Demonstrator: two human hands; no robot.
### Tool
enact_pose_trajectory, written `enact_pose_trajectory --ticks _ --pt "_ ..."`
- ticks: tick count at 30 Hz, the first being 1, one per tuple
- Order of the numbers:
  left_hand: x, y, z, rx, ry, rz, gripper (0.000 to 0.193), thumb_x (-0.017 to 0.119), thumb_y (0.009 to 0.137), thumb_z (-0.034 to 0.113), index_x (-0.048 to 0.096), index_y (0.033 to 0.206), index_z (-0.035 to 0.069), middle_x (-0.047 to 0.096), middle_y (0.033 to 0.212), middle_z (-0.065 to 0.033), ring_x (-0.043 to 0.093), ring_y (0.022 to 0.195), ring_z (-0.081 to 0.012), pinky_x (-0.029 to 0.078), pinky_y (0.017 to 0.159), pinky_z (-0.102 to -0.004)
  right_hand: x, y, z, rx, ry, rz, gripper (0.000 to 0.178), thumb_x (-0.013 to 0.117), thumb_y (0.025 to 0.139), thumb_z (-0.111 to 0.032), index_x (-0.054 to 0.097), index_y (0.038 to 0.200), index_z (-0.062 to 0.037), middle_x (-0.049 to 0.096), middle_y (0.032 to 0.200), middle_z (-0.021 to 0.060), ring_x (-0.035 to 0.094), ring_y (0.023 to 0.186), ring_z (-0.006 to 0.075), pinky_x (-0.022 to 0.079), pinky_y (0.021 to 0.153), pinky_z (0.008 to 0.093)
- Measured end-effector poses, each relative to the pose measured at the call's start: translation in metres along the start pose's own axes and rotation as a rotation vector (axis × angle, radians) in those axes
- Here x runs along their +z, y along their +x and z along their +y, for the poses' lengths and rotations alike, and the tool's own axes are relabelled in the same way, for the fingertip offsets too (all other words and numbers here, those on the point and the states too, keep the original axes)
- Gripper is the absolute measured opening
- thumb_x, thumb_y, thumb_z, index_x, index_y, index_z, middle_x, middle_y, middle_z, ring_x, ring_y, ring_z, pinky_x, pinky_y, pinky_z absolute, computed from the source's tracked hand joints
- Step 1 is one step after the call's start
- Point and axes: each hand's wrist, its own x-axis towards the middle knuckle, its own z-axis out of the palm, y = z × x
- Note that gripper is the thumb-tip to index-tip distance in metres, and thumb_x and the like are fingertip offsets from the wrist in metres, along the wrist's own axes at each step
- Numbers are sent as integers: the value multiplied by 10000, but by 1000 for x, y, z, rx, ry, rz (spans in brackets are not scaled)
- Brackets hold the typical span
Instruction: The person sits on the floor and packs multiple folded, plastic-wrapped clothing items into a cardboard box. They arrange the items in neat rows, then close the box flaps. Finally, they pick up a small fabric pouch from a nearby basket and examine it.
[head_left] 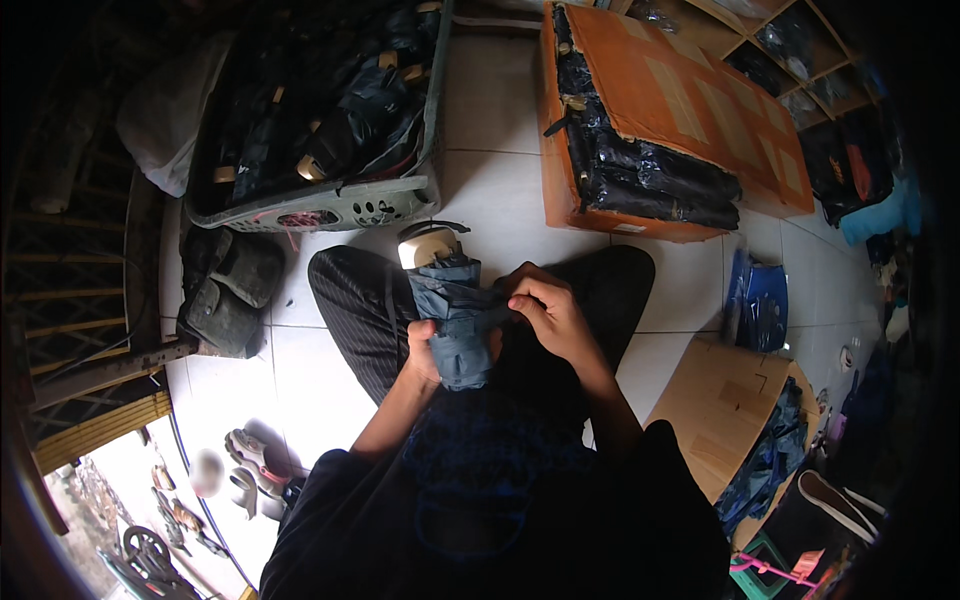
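Note:
A folded compact umbrella [455, 325] in dark grey-blue cloth stands over my lap, its pale handle [430, 248] with a dark wrist loop pointing away from me. My left hand [424, 352] is wrapped round the lower part of the bundle, thumb on the near left side. At its right side my right hand [543, 308] pinches a dark flap or strap of the umbrella's cloth between thumb and fingers, drawn out to the right. The fingertips of the left hand behind the cloth are mostly hidden.
A grey plastic basket [385, 205] full of dark umbrellas with pale handles stands ahead left. An orange-brown carton [690, 85] of black-wrapped bundles is ahead right. Another open carton [715, 400] lies at right, near blue packets [762, 305]. Shoes [255, 465] lie at left on white tiles.

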Motion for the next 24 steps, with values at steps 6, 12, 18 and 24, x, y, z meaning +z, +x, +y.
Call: enact_pose_trajectory --ticks 6,12,18,24 --pt "4 -10 -3 29 249 177 804 752 679 431 487 1296 -11 620 1102 -180 637 959 -285 542 842 -390 23 -2 17 -102 -183 185 82 647 798 9 575 837 7 566 866 116 556 781 265 436 694 337" --pt "-2 -7 -15 146 373 266 761 749 723 396 470 1310 1 606 1136 -146 620 1007 -251 514 891 -379 39 -1 12 -132 -532 433 227 621 670 78 561 864 -21 538 938 115 513 871 307 432 785 349" --pt "-6 -1 -13 251 453 408 702 730 768 388 459 1293 8 596 1078 -117 607 981 -231 505 874 -372 12 -4 11 89 -418 505 251 774 740 -100 589 900 -43 523 1013 132 512 933 334 410 853 420" --pt "22 19 -22 415 698 477 569 726 821 326 502 1229 -2 598 1034 -82 587 932 -167 489 830 -314 51 -18 -15 109 325 97 920 841 766 -296 276 1432 -6 491 1310 155 464 1254 235 370 1053 376"
